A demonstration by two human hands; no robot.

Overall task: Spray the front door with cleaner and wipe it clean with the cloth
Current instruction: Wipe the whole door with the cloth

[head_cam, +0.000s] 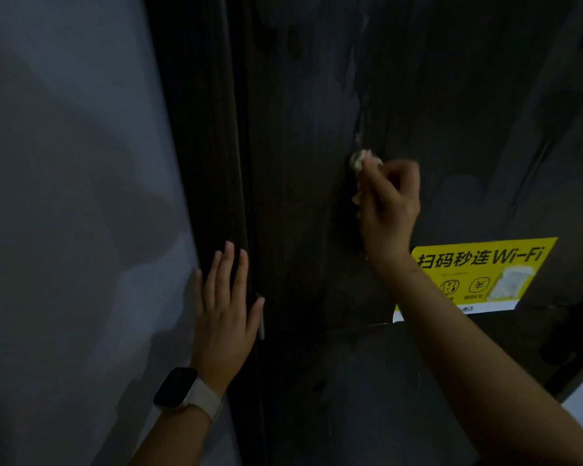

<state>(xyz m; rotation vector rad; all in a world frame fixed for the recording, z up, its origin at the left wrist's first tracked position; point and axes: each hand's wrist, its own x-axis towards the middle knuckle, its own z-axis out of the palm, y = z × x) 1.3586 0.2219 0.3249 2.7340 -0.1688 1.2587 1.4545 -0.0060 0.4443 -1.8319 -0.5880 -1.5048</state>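
The dark front door (310,136) fills the middle and right of the view, with pale wet streaks running down its upper panel. My right hand (387,210) grips a small crumpled white cloth (362,160) and holds it against the door at mid height. Flat on the dark door frame (199,129), my left hand (228,304) presses with straight, spread fingers; a watch sits on that wrist. No spray bottle is in view.
A yellow Wi-Fi sticker (485,274) is stuck on the door just right of my right forearm. A pale grey wall (64,196) lies to the left of the frame. A dark fitting (572,344), dim, sits at the right edge.
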